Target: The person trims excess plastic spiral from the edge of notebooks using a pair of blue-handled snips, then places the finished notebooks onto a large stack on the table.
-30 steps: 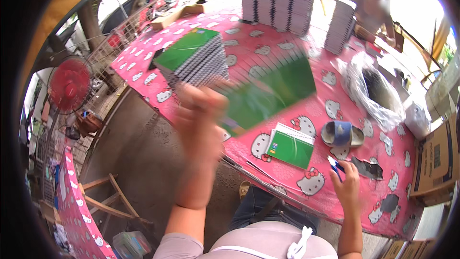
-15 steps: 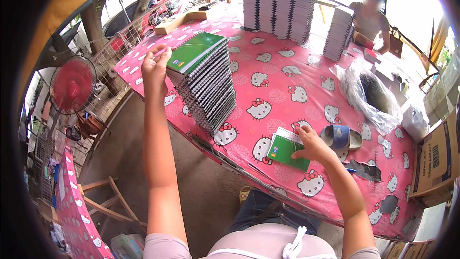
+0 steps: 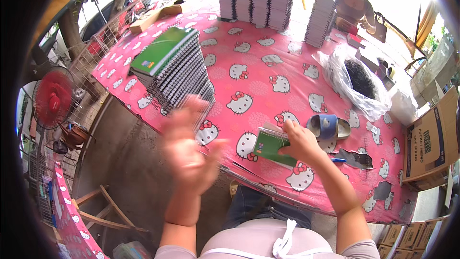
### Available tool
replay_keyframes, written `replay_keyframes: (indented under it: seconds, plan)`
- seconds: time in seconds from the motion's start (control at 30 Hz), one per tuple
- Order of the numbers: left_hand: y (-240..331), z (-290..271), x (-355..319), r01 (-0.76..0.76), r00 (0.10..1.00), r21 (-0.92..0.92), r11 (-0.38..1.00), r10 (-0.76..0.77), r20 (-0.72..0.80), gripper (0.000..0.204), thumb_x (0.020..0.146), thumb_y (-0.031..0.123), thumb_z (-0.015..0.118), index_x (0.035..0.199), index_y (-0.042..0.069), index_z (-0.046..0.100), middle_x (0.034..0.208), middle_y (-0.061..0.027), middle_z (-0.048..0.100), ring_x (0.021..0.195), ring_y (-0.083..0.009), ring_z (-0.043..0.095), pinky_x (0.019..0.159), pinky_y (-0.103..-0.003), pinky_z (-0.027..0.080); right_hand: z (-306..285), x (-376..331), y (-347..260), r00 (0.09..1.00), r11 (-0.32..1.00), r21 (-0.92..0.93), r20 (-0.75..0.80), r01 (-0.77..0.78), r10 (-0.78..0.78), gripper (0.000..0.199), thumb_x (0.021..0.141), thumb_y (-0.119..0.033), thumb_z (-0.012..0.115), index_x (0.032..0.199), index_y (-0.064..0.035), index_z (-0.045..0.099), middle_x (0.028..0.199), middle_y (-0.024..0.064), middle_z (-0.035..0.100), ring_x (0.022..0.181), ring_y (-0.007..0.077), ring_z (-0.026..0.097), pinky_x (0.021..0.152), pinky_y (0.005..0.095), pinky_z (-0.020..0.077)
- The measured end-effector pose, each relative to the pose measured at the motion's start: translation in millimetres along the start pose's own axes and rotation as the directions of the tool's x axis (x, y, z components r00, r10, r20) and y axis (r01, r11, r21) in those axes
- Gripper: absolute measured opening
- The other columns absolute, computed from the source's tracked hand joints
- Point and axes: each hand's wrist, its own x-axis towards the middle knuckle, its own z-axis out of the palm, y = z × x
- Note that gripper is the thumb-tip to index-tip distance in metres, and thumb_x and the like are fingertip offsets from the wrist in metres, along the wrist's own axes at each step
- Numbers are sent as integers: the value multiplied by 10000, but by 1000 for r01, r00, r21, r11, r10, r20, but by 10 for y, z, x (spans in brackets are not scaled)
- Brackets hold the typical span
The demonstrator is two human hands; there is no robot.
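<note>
My right hand [image 3: 299,141] rests on a small green spiral notebook [image 3: 270,146] lying flat on the pink cartoon-cat tablecloth [image 3: 268,79] just in front of me. My fingers are curled down over its right edge and the thumb is tucked at its near corner, so they press on the cover rather than lift it. My left hand [image 3: 189,151] is in the air to the left of that notebook and nearer my body, blurred by motion. Its fingers look spread and there seems to be nothing in them, though the blur keeps me from being sure.

Beyond my left fingers, further out on the table, stands the leaning stack of green-covered spiral notebooks [image 3: 175,69], many already piled with their wire spines fanned toward me. I judge that pile to be the finished share of the work, and the single notebook under my right hand the one now in progress, not yet added to it.

Just right of my right fingers lies a blue roll of tape [image 3: 328,125], and past it an open clear plastic bag with dark contents [image 3: 357,79]. At the far edge, well apart from both hands, stand tall stacks of bound pads [image 3: 258,0], with another person [image 3: 354,2] seated behind them. How much remains I cannot tell, but those far stacks suggest plenty.
</note>
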Motion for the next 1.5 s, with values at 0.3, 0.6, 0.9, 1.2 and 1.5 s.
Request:
replay_keyframes:
  seconds: [0.3,0.6,0.9,1.2,1.5]
  plan:
    - [-715,683,-1089,350,876,49,936,-345,336,716,734,-181,577,1379,88,420,1174,-145,473,1104,-270,500,903,-358,444,342,-616,77,944,700,713,-258,42,206,512,678,86,759,1102,-64,512,877,27,597,830,137,584,768,276,488]
    - [-639,723,-1239,319,870,269,909,-393,297,611,757,-120,633,1303,112,487,1259,-191,413,1108,-330,470,931,-360,401,834,-687,-107,906,499,866,-185,-32,380,234,812,89,630,937,-51,490,839,-8,498,762,81,467,686,236,408]
    - [-404,1113,-830,187,907,381,905,-309,288,147,708,100,784,842,80,728,799,-45,687,817,-221,582,882,-362,397,307,-808,279,869,917,331,-494,225,-35,381,688,57,683,1041,-40,579,1010,144,595,1053,325,563,874,381,472]
    - [-329,1204,-807,120,926,304,945,-217,310,152,710,89,783,847,74,718,833,-39,690,808,-205,575,790,-324,427,-128,-1471,1761,596,853,102,-673,-512,438,235,812,55,583,1015,-27,668,985,181,650,845,332,633,748,397,511]
    - [-322,1104,-890,105,901,387,916,-252,353,169,752,217,764,904,149,737,814,33,674,815,-149,557,990,-370,245,7,-1105,77,864,865,495,-468,81,187,268,767,-21,736,1029,-75,711,871,78,644,710,175,633,613,294,503]
